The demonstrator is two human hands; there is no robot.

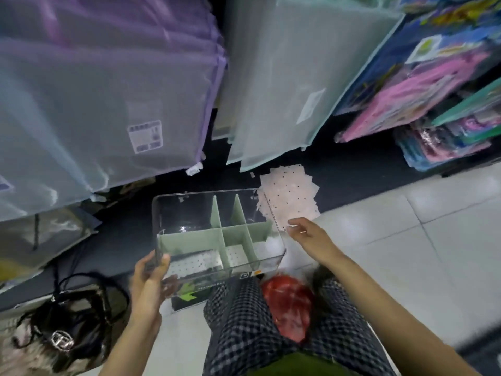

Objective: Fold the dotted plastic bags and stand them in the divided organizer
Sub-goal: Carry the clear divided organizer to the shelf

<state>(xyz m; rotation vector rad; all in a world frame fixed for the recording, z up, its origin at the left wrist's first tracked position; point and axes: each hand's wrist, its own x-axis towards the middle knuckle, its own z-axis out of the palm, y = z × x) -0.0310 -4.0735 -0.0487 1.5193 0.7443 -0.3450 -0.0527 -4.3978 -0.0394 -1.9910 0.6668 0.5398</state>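
A: So, where are the bags [288,196]?

B: They lie flat in a messy pile on the floor, at about 1 o'clock from the box [217,232]. The pile's near left edge sits behind the box's far right corner.

A: Which of the hands is closer?

B: The right hand [305,230]. It is right at the pile's near edge, at about 6 o'clock from the pile. Its fingers are loose and spread a bit. I can't tell if the tips touch a bag yet, but it holds nothing.

A: And the other one?

B: The left hand [150,278] grips the box at its near left corner, thumb over the rim. It is well apart from the pile.

A: Which way does the pile point?

B: Its long side runs from near to far, about 6 to 12 o'clock, leaning a little to the left at the top. The box's long side runs left to right, 9 to 3 o'clock.

A: Are any bags in the box?

B: I think so. Dotted stuff shows in the near slots. The far slots look bare.

A: What next?

B: My guess: the right hand only has to reach a little forward to take the top bag.
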